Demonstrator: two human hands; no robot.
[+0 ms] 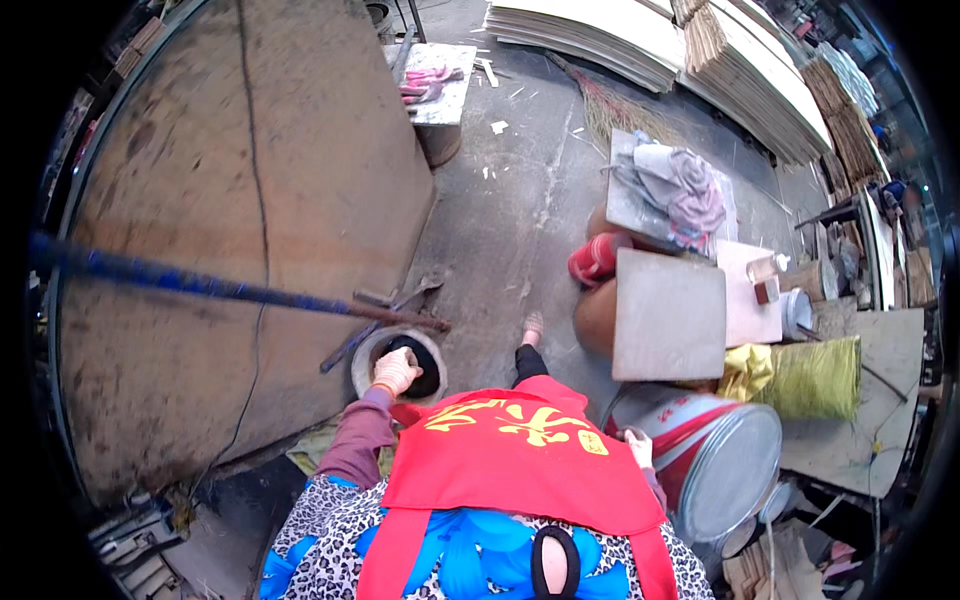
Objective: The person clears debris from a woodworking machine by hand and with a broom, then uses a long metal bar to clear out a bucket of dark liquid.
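Note:
My left hand [397,371], in a pale glove, is over the opening of a round grey bucket [440,352] with a dark inside. Its fingers are curled, and what they grip is hidden beneath them. On the other side, my right hand [637,446] shows only partly at the edge of my red apron [480,470], close to a large white and red drum [735,470] with a grey lid. Whether its fingers hold anything cannot be made out.
A big brown board [200,190] fills the left side, with a blue pole [200,284] crossing it toward the bucket. At right stand a square-topped stool [668,315], a red cylinder [597,258] and a yellow-green sack roll [815,378]. Stacked sheets [600,35] and a broom [615,105] lie farther off.

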